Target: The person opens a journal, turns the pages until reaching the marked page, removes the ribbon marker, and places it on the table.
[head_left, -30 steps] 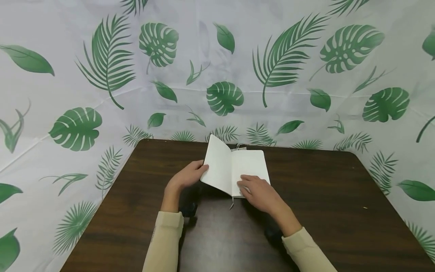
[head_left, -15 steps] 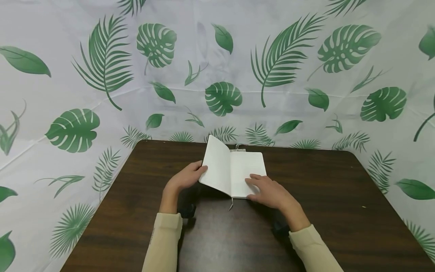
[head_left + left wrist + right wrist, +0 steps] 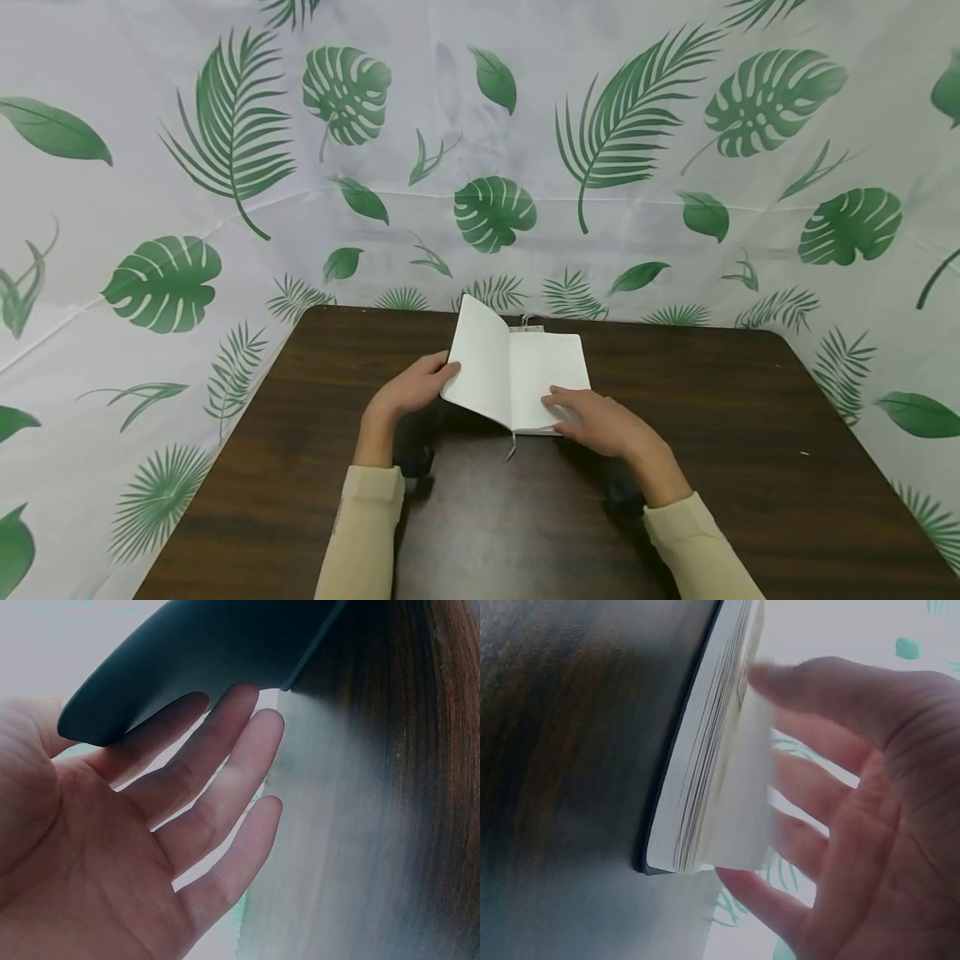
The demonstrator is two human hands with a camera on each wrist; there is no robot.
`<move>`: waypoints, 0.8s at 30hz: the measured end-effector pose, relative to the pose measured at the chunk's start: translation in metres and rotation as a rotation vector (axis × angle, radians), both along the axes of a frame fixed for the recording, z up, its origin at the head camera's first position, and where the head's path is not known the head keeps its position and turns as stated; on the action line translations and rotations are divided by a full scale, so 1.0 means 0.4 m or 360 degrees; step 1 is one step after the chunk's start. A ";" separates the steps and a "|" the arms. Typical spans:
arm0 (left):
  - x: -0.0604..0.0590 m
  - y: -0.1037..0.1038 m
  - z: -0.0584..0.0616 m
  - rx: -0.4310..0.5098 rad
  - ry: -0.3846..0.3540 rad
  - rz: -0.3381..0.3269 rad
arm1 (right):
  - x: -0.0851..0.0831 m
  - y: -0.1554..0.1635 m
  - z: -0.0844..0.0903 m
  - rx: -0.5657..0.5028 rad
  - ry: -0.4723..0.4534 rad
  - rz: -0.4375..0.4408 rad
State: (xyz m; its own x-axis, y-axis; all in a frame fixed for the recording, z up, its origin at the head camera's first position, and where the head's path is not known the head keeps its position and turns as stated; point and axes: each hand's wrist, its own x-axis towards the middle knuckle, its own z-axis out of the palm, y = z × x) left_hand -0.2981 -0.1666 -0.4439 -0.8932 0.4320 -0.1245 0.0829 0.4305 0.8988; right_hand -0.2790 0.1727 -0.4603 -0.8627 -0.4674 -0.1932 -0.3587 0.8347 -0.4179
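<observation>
- Head view: an open notebook [image 3: 517, 367] lies toward the far side of a dark wood-grain table [image 3: 487, 525], its right half flat on the top and its left half tilted up.
- Left hand [image 3: 408, 387] grips the raised left edge of the notebook, thumb on the page side; in the left wrist view the fingers extend behind the dark cover [image 3: 195, 660], which hides the thumb.
- Right hand [image 3: 603, 421] is at the lower right corner of the right page, fingers loosely spread. Its wrist view shows a lifted leaf [image 3: 742, 802] in front of the fingers, thumb tip blurred at the leaf's edge; whether they pinch it, I cannot tell.
- That hand covers the page corner from above.
- Ribbon [image 3: 512, 450] hangs from the lower end of the spine onto the table.
- Just beyond the notebook's top edge is a small pale tag [image 3: 527, 329], partly hidden.
- Dark devices sit under both wrists, below the cream sleeves [image 3: 363, 533].
- Behind the table hangs a white cloth [image 3: 480, 125] printed with green leaves.
- Well to the right, a tiny pale speck [image 3: 805, 453] marks the table.
</observation>
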 end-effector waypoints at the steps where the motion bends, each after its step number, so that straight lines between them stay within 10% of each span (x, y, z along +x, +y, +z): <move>1: 0.000 0.000 0.000 -0.0002 0.0000 0.0002 | 0.000 0.000 0.000 -0.0007 0.0013 -0.0007; 15: 0.004 -0.002 0.002 -0.0036 -0.0007 0.0019 | -0.016 0.012 0.002 -0.0184 0.0522 -0.0278; 24: 0.003 -0.001 0.005 -0.0019 -0.0011 0.0005 | -0.006 -0.025 0.007 -0.0473 0.0243 -0.0522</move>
